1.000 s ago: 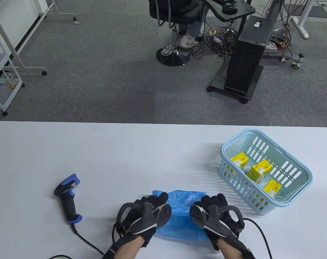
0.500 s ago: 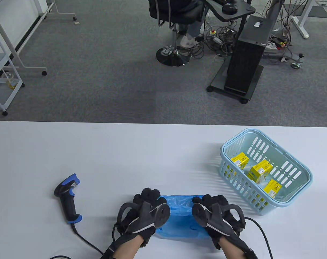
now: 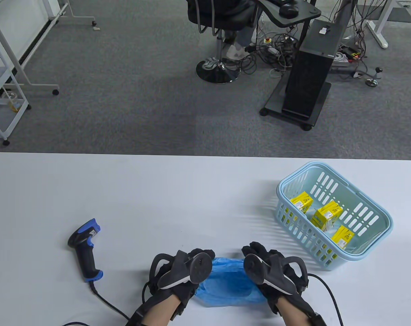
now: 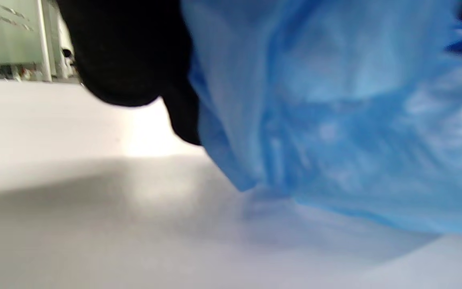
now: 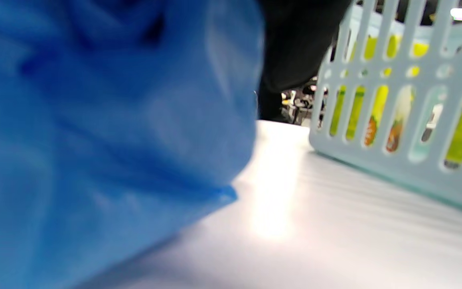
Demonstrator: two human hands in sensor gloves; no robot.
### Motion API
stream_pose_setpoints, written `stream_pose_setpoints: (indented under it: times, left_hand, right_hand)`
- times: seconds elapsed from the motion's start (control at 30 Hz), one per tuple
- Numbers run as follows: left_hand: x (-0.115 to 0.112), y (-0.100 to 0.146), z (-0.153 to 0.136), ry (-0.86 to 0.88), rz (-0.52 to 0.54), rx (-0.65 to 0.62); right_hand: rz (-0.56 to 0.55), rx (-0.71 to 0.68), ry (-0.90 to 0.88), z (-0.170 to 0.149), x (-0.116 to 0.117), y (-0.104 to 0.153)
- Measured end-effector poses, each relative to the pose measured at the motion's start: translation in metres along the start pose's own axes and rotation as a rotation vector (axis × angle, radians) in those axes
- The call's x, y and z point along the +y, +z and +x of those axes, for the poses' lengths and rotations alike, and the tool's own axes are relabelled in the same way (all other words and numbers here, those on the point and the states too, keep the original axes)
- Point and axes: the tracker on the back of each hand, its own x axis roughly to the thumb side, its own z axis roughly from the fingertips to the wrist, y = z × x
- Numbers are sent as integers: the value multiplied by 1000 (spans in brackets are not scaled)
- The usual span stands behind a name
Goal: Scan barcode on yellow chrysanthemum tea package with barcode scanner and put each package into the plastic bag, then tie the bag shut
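Observation:
A crumpled blue plastic bag [image 3: 229, 283] lies at the table's near edge between both hands. My left hand [image 3: 200, 256] grips its left side and my right hand [image 3: 258, 251] grips its right side, fingers curled into the far edge. In the left wrist view black gloved fingers [image 4: 126, 52] press against the bag [image 4: 335, 120]; in the right wrist view the bag [image 5: 94, 120] fills the left half. Three yellow tea packages [image 3: 326, 214] lie in a light blue basket [image 3: 303, 237] at the right. The black and blue barcode scanner [image 3: 85, 248] lies on the table at the left.
The scanner's cable [image 3: 107, 304] runs toward the near edge, left of my left arm. The basket [image 5: 395, 160] stands close to the right hand. Beyond the table's far edge are a chair, a black cabinet and tangled cables on the floor.
Both hands pulled the bag's far edge back toward me and closer together, so the bag is bunched shorter. Scanner, basket and packages have not moved.

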Motion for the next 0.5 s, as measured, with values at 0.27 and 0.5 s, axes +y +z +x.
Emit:
stream_pose_setpoints:
  times: [0.27, 0.5]
  left_hand:
    - [1, -6, 4, 423, -205, -169]
    - [0, -9, 5, 591, -268, -223]
  right_hand:
    - [102, 87, 47, -19, 22, -7]
    - [129, 95, 49, -21, 28, -9]
